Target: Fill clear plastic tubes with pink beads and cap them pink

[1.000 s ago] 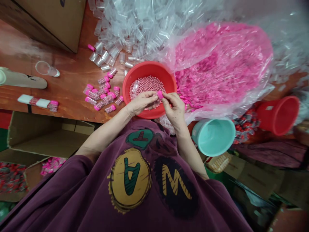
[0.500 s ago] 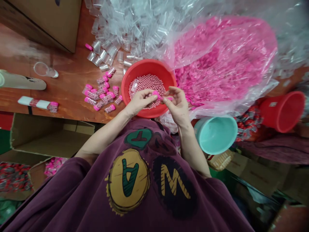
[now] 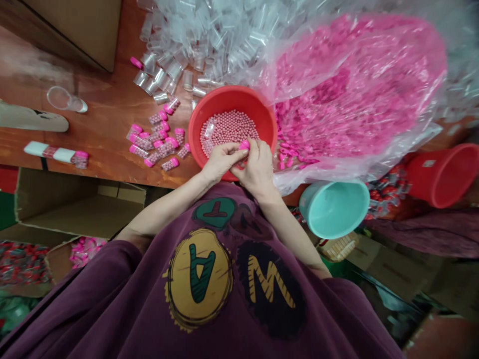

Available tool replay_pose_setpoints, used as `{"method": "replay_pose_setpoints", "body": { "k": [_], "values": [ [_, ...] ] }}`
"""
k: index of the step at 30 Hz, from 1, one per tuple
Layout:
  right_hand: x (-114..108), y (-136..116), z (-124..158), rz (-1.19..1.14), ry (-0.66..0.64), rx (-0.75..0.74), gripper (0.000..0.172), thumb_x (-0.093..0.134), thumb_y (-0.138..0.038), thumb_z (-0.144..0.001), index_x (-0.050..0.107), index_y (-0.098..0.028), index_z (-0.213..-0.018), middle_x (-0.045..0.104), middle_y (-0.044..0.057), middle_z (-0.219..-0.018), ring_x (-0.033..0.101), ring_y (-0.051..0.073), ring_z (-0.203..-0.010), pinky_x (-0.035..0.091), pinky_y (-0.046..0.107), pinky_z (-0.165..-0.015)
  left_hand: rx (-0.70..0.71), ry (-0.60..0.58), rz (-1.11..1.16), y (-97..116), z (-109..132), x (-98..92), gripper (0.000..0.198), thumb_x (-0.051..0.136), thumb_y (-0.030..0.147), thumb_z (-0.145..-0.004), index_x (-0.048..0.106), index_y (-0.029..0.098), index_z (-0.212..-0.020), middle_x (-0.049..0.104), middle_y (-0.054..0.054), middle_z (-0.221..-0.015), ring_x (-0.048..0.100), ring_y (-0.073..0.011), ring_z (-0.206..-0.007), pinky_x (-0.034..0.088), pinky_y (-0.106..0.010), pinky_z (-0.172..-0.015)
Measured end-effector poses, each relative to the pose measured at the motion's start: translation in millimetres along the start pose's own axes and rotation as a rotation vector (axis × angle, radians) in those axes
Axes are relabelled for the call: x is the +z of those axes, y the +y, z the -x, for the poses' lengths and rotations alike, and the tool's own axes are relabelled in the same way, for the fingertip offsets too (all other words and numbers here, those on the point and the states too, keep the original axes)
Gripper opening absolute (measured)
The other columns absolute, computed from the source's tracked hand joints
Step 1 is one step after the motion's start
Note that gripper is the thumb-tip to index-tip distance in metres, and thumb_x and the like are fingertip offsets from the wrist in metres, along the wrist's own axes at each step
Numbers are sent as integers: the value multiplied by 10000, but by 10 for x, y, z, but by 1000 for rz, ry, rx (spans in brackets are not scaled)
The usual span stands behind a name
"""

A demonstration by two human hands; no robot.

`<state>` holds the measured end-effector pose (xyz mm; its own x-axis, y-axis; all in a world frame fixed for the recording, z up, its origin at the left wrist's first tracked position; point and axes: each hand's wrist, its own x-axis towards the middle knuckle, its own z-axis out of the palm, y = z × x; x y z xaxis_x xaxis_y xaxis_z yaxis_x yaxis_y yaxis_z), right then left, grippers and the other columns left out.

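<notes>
Both hands meet over the near side of a red bowl (image 3: 195, 124) that holds many small pink beads (image 3: 234, 124). Fingers of my left hand (image 3: 220, 162) are closed on a bright pink plastic cap (image 3: 244, 145). My right hand (image 3: 259, 167) pinches the same cap from the other side. Whatever lies under the fingers is hidden. Among the beads rests a clear tube (image 3: 210, 127). Left of the bowl lie several bead-filled tubes with pink caps (image 3: 157, 142).
Clear empty tubes (image 3: 213, 35) are heaped at the back. A plastic bag of pink caps (image 3: 359, 89) spreads at right, near a turquoise bucket (image 3: 335, 209) and a red bucket (image 3: 441, 174). Cardboard boxes (image 3: 75, 209) stand at left, one below the table edge.
My right hand has moved left and closed in against my left hand, its fingers now at the pink cap. The view has shifted slightly.
</notes>
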<state>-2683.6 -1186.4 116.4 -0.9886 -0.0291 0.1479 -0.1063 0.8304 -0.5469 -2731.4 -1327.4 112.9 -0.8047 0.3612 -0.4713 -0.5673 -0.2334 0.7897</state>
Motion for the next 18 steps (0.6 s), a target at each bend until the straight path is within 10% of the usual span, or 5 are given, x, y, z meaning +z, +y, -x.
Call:
{"method": "replay_pose_setpoints", "body": {
  "k": [11,18],
  "values": [
    [486,215,177,-76,-166,144,462,799,-464,-792,612,-178,-1103,668,136,-1014,648,348,-1009,555,555,-961,-208,114,-124,-248,13,-44,295,770,293,-907,645,140,-689,618,18,-617,539,-91,-582,440,-200,-588],
    [1092,530,17,-626,-416,313,775,764,-547,-888,459,-173,-1495,649,8,-932,622,194,-772,584,388,-792,30,419,-562,-100,120,-1019,142,637,244,-984,712,157,-1066,732,-41,-946,631,-164,-857,532,-300,-864]
  ]
}}
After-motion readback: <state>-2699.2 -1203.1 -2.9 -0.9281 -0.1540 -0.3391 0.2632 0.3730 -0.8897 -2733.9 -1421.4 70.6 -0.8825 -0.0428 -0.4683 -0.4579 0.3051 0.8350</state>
